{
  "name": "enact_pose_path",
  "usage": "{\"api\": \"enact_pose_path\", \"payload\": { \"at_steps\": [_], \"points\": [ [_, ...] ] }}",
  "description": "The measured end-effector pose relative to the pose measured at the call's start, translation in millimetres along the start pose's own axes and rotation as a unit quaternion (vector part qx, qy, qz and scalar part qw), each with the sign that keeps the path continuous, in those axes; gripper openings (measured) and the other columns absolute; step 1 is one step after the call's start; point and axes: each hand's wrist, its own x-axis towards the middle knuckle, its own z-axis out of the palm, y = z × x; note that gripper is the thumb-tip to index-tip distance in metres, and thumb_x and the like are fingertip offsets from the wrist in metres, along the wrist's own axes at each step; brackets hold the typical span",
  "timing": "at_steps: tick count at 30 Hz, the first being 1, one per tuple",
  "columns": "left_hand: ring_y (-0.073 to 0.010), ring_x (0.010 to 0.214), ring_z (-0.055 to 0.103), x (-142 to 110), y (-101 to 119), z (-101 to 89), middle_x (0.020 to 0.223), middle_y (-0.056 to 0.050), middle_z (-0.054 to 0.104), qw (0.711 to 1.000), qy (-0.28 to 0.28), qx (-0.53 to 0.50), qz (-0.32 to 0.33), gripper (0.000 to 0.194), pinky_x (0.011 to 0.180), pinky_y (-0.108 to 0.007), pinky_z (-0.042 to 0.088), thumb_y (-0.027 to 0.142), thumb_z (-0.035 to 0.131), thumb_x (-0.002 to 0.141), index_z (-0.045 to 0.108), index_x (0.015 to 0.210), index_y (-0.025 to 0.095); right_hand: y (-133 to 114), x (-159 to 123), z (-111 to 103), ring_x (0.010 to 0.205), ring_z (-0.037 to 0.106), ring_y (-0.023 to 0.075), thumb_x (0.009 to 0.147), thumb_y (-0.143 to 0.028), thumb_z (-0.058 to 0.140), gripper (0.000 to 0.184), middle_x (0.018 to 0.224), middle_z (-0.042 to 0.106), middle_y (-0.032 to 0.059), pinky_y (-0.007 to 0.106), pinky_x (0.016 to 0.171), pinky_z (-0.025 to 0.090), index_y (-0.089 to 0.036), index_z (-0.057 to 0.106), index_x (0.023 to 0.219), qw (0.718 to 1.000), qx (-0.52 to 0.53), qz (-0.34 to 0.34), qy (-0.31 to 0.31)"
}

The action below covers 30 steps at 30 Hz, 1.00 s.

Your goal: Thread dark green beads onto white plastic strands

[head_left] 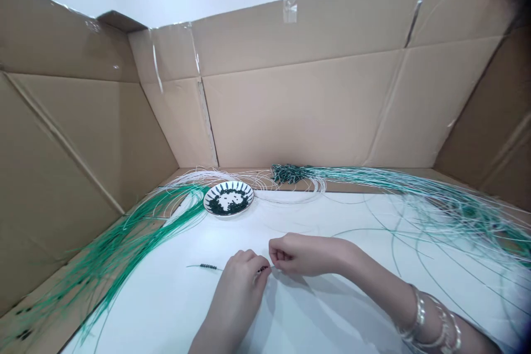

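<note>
Over the white board, my left hand (243, 282) is closed on a thin wire with small dark beads, some of which show between its thumb and forefinger. On the left side of that hand, the wire sticks out with a short row of dark beads (208, 266) on it. Just right of it, my right hand (292, 254) is pinched on the thin strand that runs between the two hands; its fingertips are partly hidden. Beyond my hands stands a white plate (211, 194) with dark stripes on its rim, and many small dark green beads (232, 207) lie in it.
Green wires (153, 249) spread over the left side. At the back lies a bundle of beaded wires (288, 173), whose long green and white strands (394, 180) trail right. Cardboard walls (298, 110) surround the white board (145, 310).
</note>
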Motion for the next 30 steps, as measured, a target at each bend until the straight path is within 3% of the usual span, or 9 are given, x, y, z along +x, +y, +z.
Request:
{"api": "enact_pose_path", "payload": {
  "at_steps": [5, 9, 12, 14, 16, 21, 25, 28, 30],
  "points": [
    [-0.0271, 0.095, 0.068, -5, -17, -18.4, 0.092, -0.008, 0.077, 1.0, 0.016, -0.008, -0.01, 0.025, 0.084, -0.039, 0.052, 0.015, 0.054, 0.092, 0.077, 0.086, 0.022, 12, -8, -15, 0.087, 0.07, 0.0194, 0.103, -0.035, 0.059, 0.023, 0.101, 0.072, 0.0052, 0.038, 0.078, 0.059, -0.015, 0.067, 0.112, 1.0, 0.02, 0.002, -0.008],
    [-0.0279, 0.097, 0.068, -8, -34, -22.1, 0.091, -0.007, 0.077, 1.0, 0.021, -0.015, -0.003, 0.024, 0.086, -0.041, 0.054, 0.017, 0.057, 0.09, 0.077, 0.08, 0.024, 18, -11, -25, 0.092, 0.07, 0.0209, 0.102, -0.034, 0.061, 0.022, 0.106, 0.072, 0.006, 0.041, 0.083, 0.059, -0.015, 0.068, 0.109, 0.999, 0.022, 0.018, -0.021],
    [-0.0289, 0.108, 0.067, -15, -49, -18.5, 0.107, -0.008, 0.076, 0.999, 0.034, -0.019, -0.006, 0.021, 0.095, -0.044, 0.054, 0.022, 0.064, 0.087, 0.078, 0.101, 0.026, 23, -13, -27, 0.095, 0.07, 0.0215, 0.101, -0.034, 0.062, 0.021, 0.109, 0.072, 0.0065, 0.042, 0.085, 0.059, -0.015, 0.068, 0.11, 0.999, 0.012, 0.038, -0.026],
    [-0.0319, 0.121, 0.062, -23, -63, -17.3, 0.125, -0.012, 0.071, 0.999, 0.049, -0.016, -0.014, 0.036, 0.102, -0.05, 0.051, 0.025, 0.067, 0.084, 0.073, 0.12, 0.025, 25, -14, -25, 0.097, 0.07, 0.0222, 0.101, -0.033, 0.062, 0.021, 0.113, 0.071, 0.0072, 0.043, 0.086, 0.058, -0.016, 0.068, 0.112, 0.998, 0.0, 0.057, -0.016],
    [-0.0356, 0.126, 0.059, -33, -78, -18.2, 0.132, -0.016, 0.067, 0.998, 0.062, -0.01, -0.023, 0.039, 0.104, -0.055, 0.049, 0.028, 0.065, 0.085, 0.071, 0.123, 0.022, 26, -14, -21, 0.102, 0.068, 0.0237, 0.1, -0.032, 0.063, 0.022, 0.12, 0.068, 0.0085, 0.045, 0.089, 0.057, -0.017, 0.067, 0.116, 0.997, -0.011, 0.07, 0.013],
    [-0.0345, 0.113, 0.065, -45, -100, -20.9, 0.116, -0.013, 0.074, 0.995, 0.09, -0.013, -0.032, 0.025, 0.1, -0.055, 0.052, 0.032, 0.056, 0.092, 0.076, 0.106, 0.024, 9, 0, 4, 0.107, 0.066, 0.0249, 0.099, -0.03, 0.064, 0.026, 0.126, 0.065, 0.0091, 0.046, 0.092, 0.055, -0.018, 0.064, 0.121, 0.996, 0.016, 0.004, 0.088],
    [-0.0311, 0.098, 0.067, -42, -97, -18.3, 0.099, -0.009, 0.075, 0.995, 0.088, -0.041, -0.033, 0.02, 0.09, -0.047, 0.053, 0.029, 0.054, 0.094, 0.072, 0.088, 0.024, -9, 17, 29, 0.101, 0.065, 0.0233, 0.096, -0.026, 0.067, 0.017, 0.116, 0.066, 0.0069, 0.043, 0.088, 0.054, -0.016, 0.066, 0.11, 0.992, 0.046, -0.046, 0.112],
    [-0.0297, 0.094, 0.065, -42, -91, -16.9, 0.092, -0.007, 0.072, 0.993, 0.085, -0.069, -0.039, 0.02, 0.086, -0.044, 0.051, 0.031, 0.051, 0.095, 0.067, 0.085, 0.024, -16, 22, 38, 0.091, 0.062, 0.0198, 0.094, -0.017, 0.063, 0.002, 0.103, 0.065, 0.0041, 0.037, 0.083, 0.052, -0.016, 0.065, 0.094, 0.987, 0.072, -0.057, 0.135],
    [-0.0273, 0.09, 0.065, -44, -85, -17.3, 0.089, -0.006, 0.071, 0.991, 0.086, -0.092, -0.044, 0.024, 0.084, -0.04, 0.051, 0.035, 0.046, 0.099, 0.064, 0.088, 0.025, -18, 22, 38, 0.08, 0.057, 0.0165, 0.09, -0.011, 0.059, 0.009, 0.091, 0.062, 0.0016, 0.031, 0.073, 0.048, -0.017, 0.061, 0.084, 0.984, 0.096, -0.053, 0.142]
  ]
}}
